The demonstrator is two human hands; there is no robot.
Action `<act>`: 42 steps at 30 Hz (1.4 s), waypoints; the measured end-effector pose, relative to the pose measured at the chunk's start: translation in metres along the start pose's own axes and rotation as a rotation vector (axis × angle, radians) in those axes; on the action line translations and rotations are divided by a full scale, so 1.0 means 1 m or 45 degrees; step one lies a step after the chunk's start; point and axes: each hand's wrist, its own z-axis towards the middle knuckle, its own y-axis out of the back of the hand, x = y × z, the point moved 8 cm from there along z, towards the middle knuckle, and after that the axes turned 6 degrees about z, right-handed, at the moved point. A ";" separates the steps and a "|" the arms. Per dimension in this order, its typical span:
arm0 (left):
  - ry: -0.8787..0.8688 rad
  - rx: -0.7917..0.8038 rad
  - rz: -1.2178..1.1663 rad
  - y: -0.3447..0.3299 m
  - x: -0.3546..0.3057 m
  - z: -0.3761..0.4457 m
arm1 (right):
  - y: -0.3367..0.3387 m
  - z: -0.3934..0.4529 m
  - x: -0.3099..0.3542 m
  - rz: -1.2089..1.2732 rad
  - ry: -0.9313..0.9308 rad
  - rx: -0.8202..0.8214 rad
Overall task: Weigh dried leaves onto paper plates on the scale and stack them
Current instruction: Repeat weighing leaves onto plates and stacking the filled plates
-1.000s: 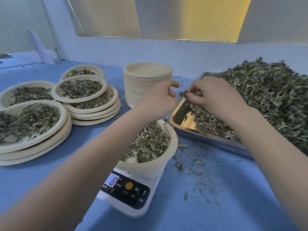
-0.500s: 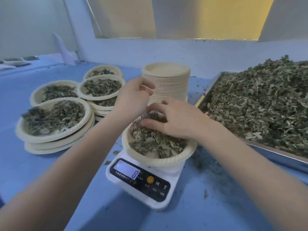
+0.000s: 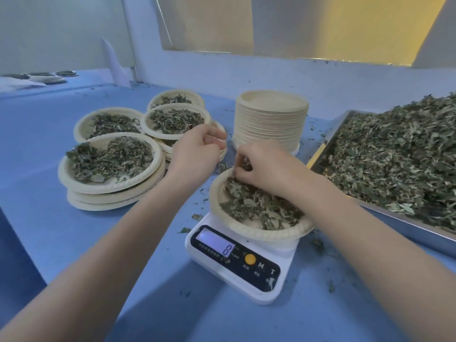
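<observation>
Left: stacked filled plates [image 3: 111, 166] on the table [image 3: 37, 134]. The left hand [image 3: 195, 154] hovers, fingers loosely curled, holding nothing. Centre: the right hand [image 3: 266, 166] pinches dried leaves [image 3: 259, 208] over the plate [image 3: 261, 232] on the scale [image 3: 237, 265]. Behind it: empty plates [image 3: 270, 119]. Right: tray [image 3: 407, 230] of leaves.

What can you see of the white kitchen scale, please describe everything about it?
The scale is a small white plastic body that stands flat on the blue table. Its front holds a black panel with a lit display that reads 8, a yellow round button, and the letters M and T. A paper plate of dried leaves sits on its platform. Crumbs of leaf lie around it. Neither hand touches it.
</observation>
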 end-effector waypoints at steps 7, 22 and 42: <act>-0.012 -0.033 -0.084 -0.003 -0.001 0.001 | 0.049 -0.006 0.000 0.208 -0.041 -0.215; -0.037 0.031 -0.056 -0.013 -0.011 -0.004 | 0.069 -0.020 -0.007 0.339 -0.090 -0.277; -0.162 0.190 0.006 -0.069 -0.055 0.002 | 0.099 -0.049 -0.073 0.306 -0.251 -0.380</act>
